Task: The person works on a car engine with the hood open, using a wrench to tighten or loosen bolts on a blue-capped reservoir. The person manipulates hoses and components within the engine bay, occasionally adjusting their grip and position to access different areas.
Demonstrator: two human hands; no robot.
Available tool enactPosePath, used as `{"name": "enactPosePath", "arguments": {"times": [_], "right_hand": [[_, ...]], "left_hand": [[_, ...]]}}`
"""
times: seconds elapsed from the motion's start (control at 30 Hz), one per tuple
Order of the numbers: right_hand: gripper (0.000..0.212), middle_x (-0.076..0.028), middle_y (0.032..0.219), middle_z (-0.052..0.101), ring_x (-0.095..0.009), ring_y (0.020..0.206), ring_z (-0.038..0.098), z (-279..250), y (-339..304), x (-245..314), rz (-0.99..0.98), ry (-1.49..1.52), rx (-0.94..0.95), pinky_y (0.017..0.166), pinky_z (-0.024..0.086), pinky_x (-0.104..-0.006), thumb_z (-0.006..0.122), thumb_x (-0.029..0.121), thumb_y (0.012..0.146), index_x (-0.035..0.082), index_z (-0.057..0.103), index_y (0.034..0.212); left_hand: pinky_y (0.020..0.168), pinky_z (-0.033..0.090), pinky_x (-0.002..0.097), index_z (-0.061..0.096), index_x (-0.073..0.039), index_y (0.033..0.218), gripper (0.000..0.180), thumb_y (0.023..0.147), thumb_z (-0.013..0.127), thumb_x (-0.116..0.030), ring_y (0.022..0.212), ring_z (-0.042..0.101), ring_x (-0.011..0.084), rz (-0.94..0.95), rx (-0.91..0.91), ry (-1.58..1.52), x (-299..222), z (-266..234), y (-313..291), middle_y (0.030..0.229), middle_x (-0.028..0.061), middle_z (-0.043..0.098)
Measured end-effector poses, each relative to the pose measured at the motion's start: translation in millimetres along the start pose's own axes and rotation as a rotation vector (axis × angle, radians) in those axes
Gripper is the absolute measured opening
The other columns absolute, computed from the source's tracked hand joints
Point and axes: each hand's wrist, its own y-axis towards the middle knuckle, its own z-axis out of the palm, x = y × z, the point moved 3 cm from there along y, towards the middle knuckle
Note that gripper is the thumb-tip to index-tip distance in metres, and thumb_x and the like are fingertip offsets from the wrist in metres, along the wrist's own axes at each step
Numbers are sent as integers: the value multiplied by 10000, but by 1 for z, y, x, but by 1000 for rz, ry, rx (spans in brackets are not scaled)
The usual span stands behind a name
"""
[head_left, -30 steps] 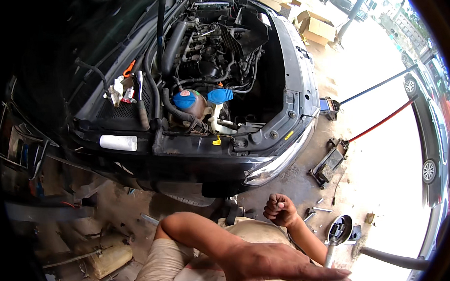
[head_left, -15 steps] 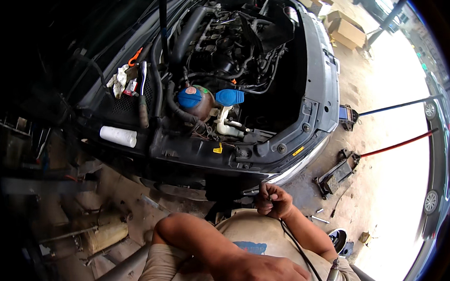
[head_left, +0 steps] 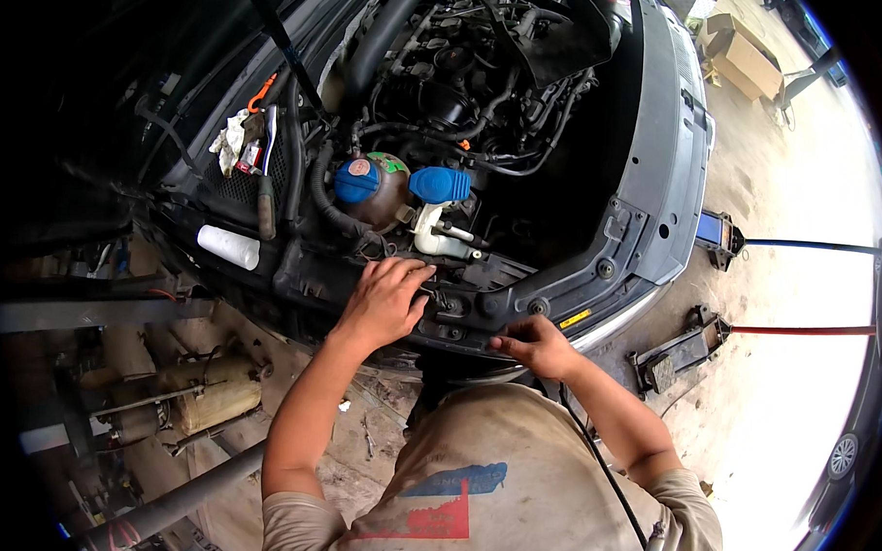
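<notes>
My left hand (head_left: 387, 298) rests on the black front-corner edge (head_left: 503, 307) of a car's engine bay, fingers stretched forward and slightly apart, with no object visible in it. To its right, my right hand (head_left: 540, 349) is at the outer edge of the same corner. Its fingers are curled with the thumb against them; whatever they hold is too small to make out. A black hose (head_left: 595, 446) runs from beside my right wrist down over my shirt. Ahead of my hands stand a brown tank with a blue cap (head_left: 357, 180) and a white filler neck with a blue lid (head_left: 439, 185).
A ratchet (head_left: 268, 177), an orange hook-shaped tool (head_left: 262, 92), crumpled white paper (head_left: 230, 144) and a white roll (head_left: 228, 247) lie on the left side of the bay. Two floor jacks (head_left: 719, 239) (head_left: 681, 354) stand right. A cardboard box (head_left: 745, 58) sits farther off.
My left hand has gone from across my chest up to the bay's edge. My right hand has moved forward to that edge too. The view has shifted.
</notes>
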Motion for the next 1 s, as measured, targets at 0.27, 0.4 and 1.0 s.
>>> {"name": "enactPosePath", "arguments": {"times": [0.27,0.4,1.0], "right_hand": [[625,-227,944,690,-384,836,667,-57,105,67,-524,-494,-593,747,528,-433,795,291,781,-6,583,1289],[806,-218,932,695,-387,890,670,-67,176,90,-525,-676,-544,787,532,-454,819,405,733,10,518,1369],[434,-170,945,721,-338,912,706,-59,211,139,-161,-886,-380,788,564,-428,786,445,765,58,736,956]], "left_hand": [[756,529,440,705,-43,970,272,818,759,-263,852,671,315,-640,-50,-47,74,41,31,887,117,696],[774,536,453,724,-77,1034,355,822,746,-361,892,683,344,-755,49,140,70,41,46,928,140,716],[719,530,474,717,-16,881,251,846,737,-264,822,663,433,-944,-19,-223,89,71,45,827,247,682]]}}
